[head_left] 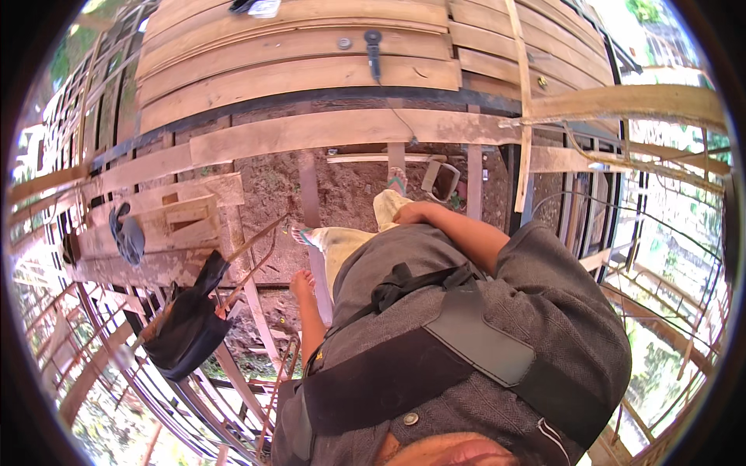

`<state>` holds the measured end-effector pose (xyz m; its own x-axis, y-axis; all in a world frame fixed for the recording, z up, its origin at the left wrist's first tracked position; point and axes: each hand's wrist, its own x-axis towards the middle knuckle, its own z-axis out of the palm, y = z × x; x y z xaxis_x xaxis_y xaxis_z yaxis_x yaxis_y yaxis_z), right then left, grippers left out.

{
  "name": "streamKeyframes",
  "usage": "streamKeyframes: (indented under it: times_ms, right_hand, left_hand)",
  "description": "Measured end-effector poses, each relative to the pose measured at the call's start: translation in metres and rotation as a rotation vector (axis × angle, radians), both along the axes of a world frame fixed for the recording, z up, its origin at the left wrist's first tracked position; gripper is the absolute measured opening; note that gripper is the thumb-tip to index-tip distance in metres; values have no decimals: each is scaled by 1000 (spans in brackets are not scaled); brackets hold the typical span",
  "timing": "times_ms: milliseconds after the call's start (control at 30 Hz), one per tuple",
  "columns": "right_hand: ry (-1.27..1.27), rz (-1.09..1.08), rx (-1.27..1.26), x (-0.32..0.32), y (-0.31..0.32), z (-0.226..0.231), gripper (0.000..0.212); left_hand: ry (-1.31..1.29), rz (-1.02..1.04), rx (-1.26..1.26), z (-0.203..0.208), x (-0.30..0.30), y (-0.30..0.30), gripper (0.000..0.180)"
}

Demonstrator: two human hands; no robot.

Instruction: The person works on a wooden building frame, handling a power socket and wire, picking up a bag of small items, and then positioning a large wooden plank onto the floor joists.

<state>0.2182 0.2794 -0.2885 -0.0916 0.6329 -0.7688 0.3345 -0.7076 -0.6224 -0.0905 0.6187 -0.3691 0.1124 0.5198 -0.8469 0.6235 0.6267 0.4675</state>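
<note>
My left hand [302,284] hangs beside my left leg with its fingers apart, holding nothing. On the thigh of my pale yellow trousers [342,250] lies my right hand [412,213], flat and with nothing in it. My sandalled feet are among wooden beams, with reddish-brown soil showing in the gaps. Ahead, out of reach of both hands, an angle grinder [373,53] rests on wide wooden planks [272,54], its cord trailing toward me. A small round grey disc [344,43] lies to its left.
At left, a black bag or cloth [190,330] hangs near the frame, and dark sandals [127,234] lie on boards. A squarish frame-like object [440,181] is on the soil ahead. A long timber rail [334,128] crosses in front; an upright wooden strip [522,109] stands at right.
</note>
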Motion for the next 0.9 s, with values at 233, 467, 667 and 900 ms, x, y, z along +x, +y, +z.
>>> streamKeyframes:
  times_ms: [233, 467, 667, 900]
  right_hand:
    - [-15, 81, 162, 36, -43, -24, 43]
    - [-10, 242, 305, 66, -12, -40, 41]
    - [-89, -148, 266, 116, 23, -35, 39]
    - [-314, -695, -92, 166, 124, 14, 43]
  left_hand:
    - [88, -970, 648, -41, 35, -43, 33]
    - [15, -141, 74, 61, 99, -34, 27]
    - [179, -715, 169, 9, 142, 51, 30]
    - [-216, -42, -82, 19, 259, 150, 37]
